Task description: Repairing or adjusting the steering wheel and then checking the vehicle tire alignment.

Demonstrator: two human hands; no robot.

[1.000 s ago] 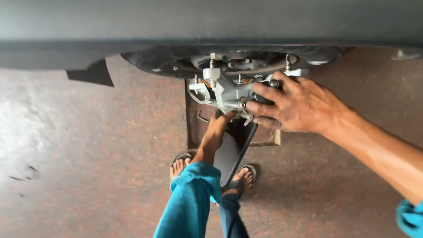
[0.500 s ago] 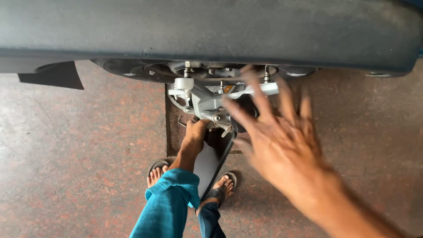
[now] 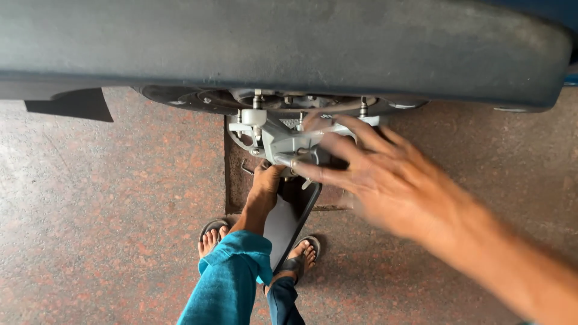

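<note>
Spread and empty, the right hand (image 3: 385, 180) reaches up-left from the lower right of the frame, fingertips at the grey metal assembly (image 3: 278, 141) under the dark bench edge (image 3: 289, 54). Left hand (image 3: 265, 183) grips its underside, at centre, directly below.

Your right hand (image 3: 385, 174) is spread open, fingers splayed and blurred, its fingertips (image 3: 313, 171) over the silver metal bracket assembly (image 3: 277, 141) under the edge of the dark grey bench top (image 3: 289, 48). Your left hand (image 3: 265, 183), reaching from a teal sleeve (image 3: 232, 271), presses up against the underside of that assembly; its grip cannot be made out. A dark curved panel (image 3: 289, 225) hangs below it. Your sandalled feet (image 3: 211, 238) stand on the speckled reddish stone floor (image 3: 108, 210).
</note>
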